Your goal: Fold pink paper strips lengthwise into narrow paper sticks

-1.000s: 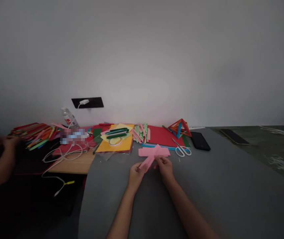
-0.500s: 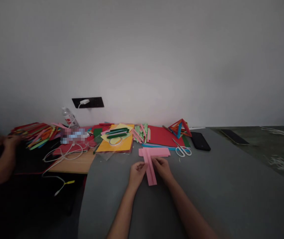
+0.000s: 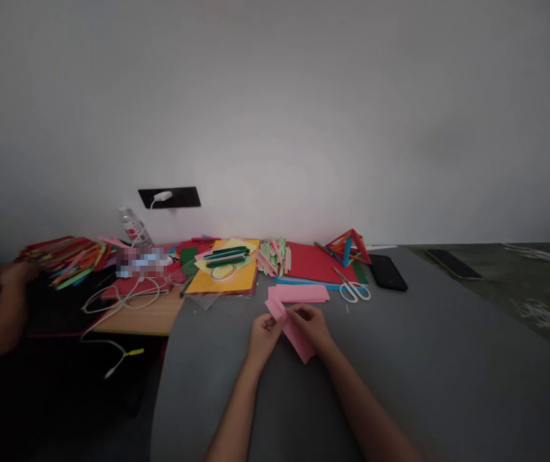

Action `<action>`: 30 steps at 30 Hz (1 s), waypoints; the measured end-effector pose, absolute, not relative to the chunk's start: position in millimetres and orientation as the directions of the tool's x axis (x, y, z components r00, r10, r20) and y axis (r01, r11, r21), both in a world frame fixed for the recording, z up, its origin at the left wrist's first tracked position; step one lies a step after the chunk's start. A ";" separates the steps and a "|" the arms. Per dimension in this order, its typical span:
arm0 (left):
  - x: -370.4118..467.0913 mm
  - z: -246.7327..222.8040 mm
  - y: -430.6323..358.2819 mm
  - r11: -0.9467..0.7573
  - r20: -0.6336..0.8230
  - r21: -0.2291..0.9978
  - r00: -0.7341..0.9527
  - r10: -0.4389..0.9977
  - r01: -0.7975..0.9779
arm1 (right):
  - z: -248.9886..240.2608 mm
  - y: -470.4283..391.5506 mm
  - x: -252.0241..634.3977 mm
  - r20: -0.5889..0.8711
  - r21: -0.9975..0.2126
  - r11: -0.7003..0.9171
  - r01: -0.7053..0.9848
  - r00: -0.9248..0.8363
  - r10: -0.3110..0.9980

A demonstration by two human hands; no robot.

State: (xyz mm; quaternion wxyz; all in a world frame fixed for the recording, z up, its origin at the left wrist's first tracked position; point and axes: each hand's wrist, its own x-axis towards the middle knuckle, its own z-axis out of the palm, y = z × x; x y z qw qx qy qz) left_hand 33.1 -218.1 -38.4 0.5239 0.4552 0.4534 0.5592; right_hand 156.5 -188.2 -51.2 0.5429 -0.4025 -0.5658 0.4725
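Between my two hands is a creased strip of pink paper (image 3: 298, 341), slanting from upper left to lower right above the grey table. My left hand (image 3: 262, 333) pinches its left edge, fingers curled. From the other side my right hand (image 3: 312, 326) grips it, thumb and fingertips close to those of the left. Just beyond the hands lie more pink paper strips (image 3: 306, 294), flat on the table. White-handled scissors (image 3: 352, 290) rest to their right, blades pointing away.
Red paper (image 3: 308, 260), a yellow sheet pack (image 3: 200, 282) and green paper strips (image 3: 282, 255) line the wall. A paper-strip pyramid (image 3: 350, 247) and black phone (image 3: 387, 273) stand right. At left are tangled white cables (image 3: 125, 292), a bottle (image 3: 134, 228) and another person's hand (image 3: 15, 282).
The pink strip has turned, its lower end swinging right and its upper end left. Both my hands have come closer together on it.
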 end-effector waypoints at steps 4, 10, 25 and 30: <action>33.8 -38.2 -217.1 -0.049 0.034 0.977 -0.075 0.997 -0.206 | -50.8 -188.7 155.8 0.213 -0.977 0.209 -0.047 -0.083 0.974; 32.5 -38.8 -216.6 -0.127 0.110 0.980 -0.110 0.988 -0.154 | -48.6 -190.6 155.0 0.204 -0.979 0.201 -0.031 -0.098 0.974; 30.6 -39.2 -216.6 -0.119 0.091 0.982 -0.186 0.978 -0.149 | -47.2 -193.2 153.4 0.155 -0.985 0.139 -0.101 -0.180 0.971; 30.9 -37.6 -217.2 -0.120 0.094 0.984 -0.190 0.977 -0.131 | -44.4 -194.9 152.8 0.133 -0.987 0.112 -0.114 -0.192 0.972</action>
